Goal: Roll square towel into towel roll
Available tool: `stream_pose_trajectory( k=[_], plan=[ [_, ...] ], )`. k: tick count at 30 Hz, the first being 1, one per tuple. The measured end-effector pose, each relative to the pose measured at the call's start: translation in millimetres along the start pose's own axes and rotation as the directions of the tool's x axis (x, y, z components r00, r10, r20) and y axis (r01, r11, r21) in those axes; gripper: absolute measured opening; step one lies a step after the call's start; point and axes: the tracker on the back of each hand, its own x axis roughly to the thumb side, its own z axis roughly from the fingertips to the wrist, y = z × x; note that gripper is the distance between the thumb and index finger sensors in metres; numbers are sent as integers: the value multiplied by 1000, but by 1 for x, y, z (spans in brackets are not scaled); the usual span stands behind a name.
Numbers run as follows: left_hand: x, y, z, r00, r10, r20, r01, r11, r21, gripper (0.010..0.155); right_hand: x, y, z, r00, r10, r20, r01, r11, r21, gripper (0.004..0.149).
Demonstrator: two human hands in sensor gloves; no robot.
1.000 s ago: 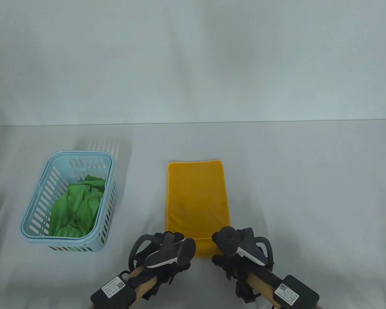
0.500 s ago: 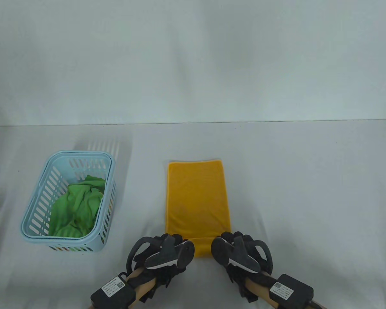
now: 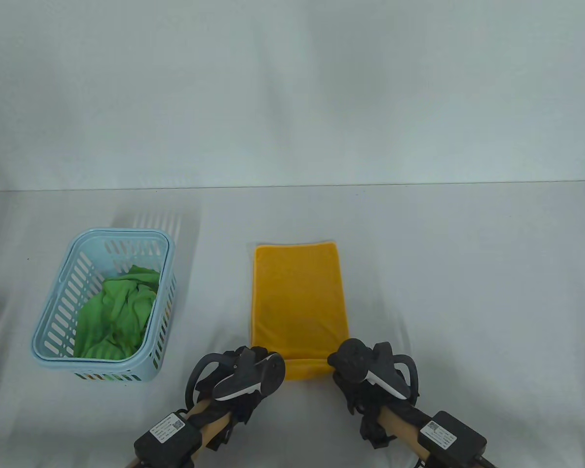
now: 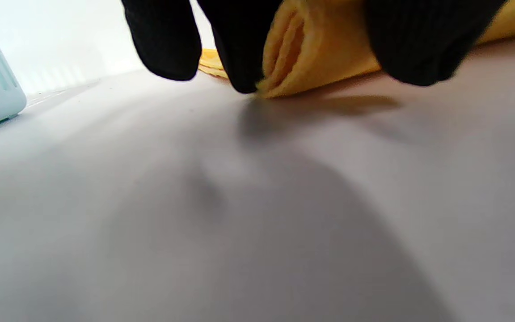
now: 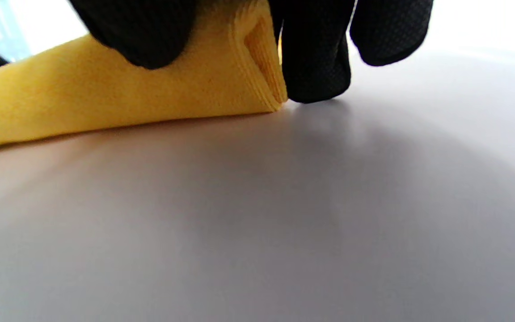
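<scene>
Both forearms come in from the near edge, angled toward each other. The left hand (image 3: 246,378) sits low, palm down, its black-gloved fingers (image 4: 239,44) curled over the towel (image 3: 300,304) and gripping the rolled near end at its left side. The right hand (image 3: 365,373) mirrors it at the right side, fingers (image 5: 315,58) bent down round the roll, tips touching the table (image 3: 468,292).

Yellow towel (image 3: 297,297); pale-blue basket (image 3: 48,336); green cloth (image 3: 117,312).
</scene>
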Motion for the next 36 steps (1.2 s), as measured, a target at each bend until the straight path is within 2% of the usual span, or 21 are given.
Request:
stream_pose_trajectory(
  k=[3, 5, 9, 14, 17, 21, 27, 30, 36],
  plan=[
    [-8, 5, -1, 998, 60, -18, -60, 998, 11, 64, -7, -3, -3, 997, -80, -23, 81, 997, 21, 48],
    [-17, 9, -1, 987, 158, -36, -158, 987, 11, 61, -12, -5, -5, 989, -145, -42, 146, 989, 36, 48],
    [-33, 12, 0, 939, 340, -61, -341, 940, -6, 56, -20, -7, -6, 963, -260, -76, 265, 962, 62, 48],
    [-43, 8, 0, 890, 448, -89, -452, 891, -40, 54, -27, -3, -9, 941, -319, -115, 330, 940, 83, 49],
    [-44, 5, -2, 893, 432, -124, -438, 898, -27, 54, -31, -4, -11, 928, -348, -129, 360, 930, 77, 52],
    [-44, 3, -6, 897, 416, -149, -423, 906, -15, 55, -34, -5, -9, 931, -340, -131, 355, 927, 118, 64],
    [-45, 3, -7, 901, 393, -184, -397, 918, 15, 55, -32, -3, -11, 941, -295, -166, 312, 946, 85, 52],
    [-47, 2, -7, 905, 363, -221, -357, 932, 68, 56, -33, -1, -12, 943, -278, -182, 292, 955, 53, 54],
    [-52, -1, -8, 896, 346, -279, -339, 938, 72, 60, -38, -1, -15, 938, -266, -223, 273, 962, 1, 57]
  ],
)
